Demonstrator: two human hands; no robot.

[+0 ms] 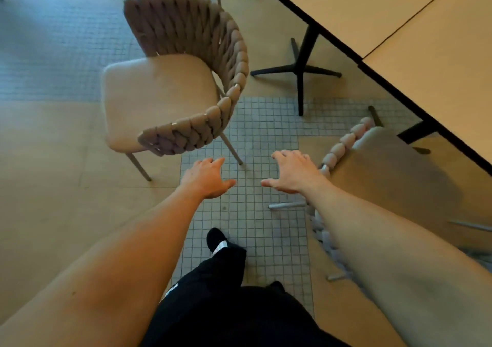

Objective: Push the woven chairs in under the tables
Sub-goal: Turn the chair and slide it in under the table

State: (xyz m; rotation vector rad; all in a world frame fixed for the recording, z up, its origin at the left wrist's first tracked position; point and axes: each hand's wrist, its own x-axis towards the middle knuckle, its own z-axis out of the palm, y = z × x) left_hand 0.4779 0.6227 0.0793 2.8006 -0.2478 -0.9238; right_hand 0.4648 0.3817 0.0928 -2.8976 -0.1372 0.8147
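Observation:
A woven chair [165, 93] with a beige seat and a curved braided back stands on the floor at the upper left, turned away from the table [399, 27] with its seat facing left. A second woven chair [394, 176] stands at the right with its seat partly under the table edge. My left hand [206, 179] hovers open over the tiles just below the first chair's back, touching nothing. My right hand [292, 172] is open too, spread beside the braided back of the right chair, close to it; contact is unclear.
The table's black cross-shaped pedestal base [300, 69] stands on the floor between the two chairs. A second tabletop [439, 61] adjoins the first at the right. My leg and black shoe [217, 240] are on the small grey tiles below. More chair legs show at the top.

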